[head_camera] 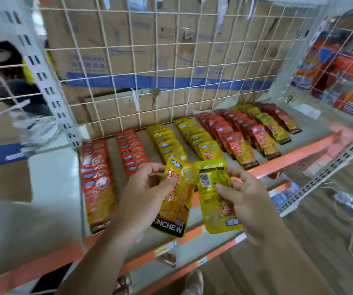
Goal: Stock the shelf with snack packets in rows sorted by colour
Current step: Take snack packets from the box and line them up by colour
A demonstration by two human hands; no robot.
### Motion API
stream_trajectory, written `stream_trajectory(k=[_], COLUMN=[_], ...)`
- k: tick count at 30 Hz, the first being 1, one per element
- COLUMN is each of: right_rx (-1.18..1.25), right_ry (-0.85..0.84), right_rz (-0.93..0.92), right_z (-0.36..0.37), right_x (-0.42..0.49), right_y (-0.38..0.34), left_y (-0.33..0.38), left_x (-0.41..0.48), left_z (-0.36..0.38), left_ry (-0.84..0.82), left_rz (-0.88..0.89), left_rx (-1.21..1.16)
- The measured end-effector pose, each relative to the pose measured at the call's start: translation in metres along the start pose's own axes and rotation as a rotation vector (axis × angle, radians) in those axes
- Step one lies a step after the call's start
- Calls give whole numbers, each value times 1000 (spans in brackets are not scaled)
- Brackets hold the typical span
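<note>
Eight rows of snack packets on one shelf (315,129), five red rows (96,171), three yellow rows (167,143), two loose yellow packets (177,199), one in the left hand (145,188), one in the right hand (248,199)

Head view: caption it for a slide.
Left hand and right hand hold yellow packets before single-colour rows on the shelf.

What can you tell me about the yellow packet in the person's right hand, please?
The yellow packet is a glossy, foil-looking pouch, roughly upright, held before the shelf's orange front edge. Its upper half shows a barcode and fine print; lower down, a round emblem, red characters and a blue logo appear upside down. The right hand pinches its right side, thumb on the face. Its upper left edge meets the second yellow packet, held by the left hand.
</note>
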State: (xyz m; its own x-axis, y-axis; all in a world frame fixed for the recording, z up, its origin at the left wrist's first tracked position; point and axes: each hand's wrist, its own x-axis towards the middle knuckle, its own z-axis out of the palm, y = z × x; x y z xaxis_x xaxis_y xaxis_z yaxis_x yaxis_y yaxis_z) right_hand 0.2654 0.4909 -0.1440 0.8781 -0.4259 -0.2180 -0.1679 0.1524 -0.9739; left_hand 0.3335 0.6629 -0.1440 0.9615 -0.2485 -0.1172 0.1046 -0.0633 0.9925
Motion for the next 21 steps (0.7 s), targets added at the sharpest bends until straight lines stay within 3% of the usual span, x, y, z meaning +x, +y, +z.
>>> stream_trajectory(k=[10, 21], right_rx=[-60, -15], right_ry=[76, 44], right_rz=[-29, -49], right_z=[-112, -177], right_x=[133, 222], right_y=[-39, -51], left_y=[21, 20], left_x=[113, 176], left_z=[140, 215], left_ry=[-103, -27], left_rz=[22, -21], left_rx=[-13, 42])
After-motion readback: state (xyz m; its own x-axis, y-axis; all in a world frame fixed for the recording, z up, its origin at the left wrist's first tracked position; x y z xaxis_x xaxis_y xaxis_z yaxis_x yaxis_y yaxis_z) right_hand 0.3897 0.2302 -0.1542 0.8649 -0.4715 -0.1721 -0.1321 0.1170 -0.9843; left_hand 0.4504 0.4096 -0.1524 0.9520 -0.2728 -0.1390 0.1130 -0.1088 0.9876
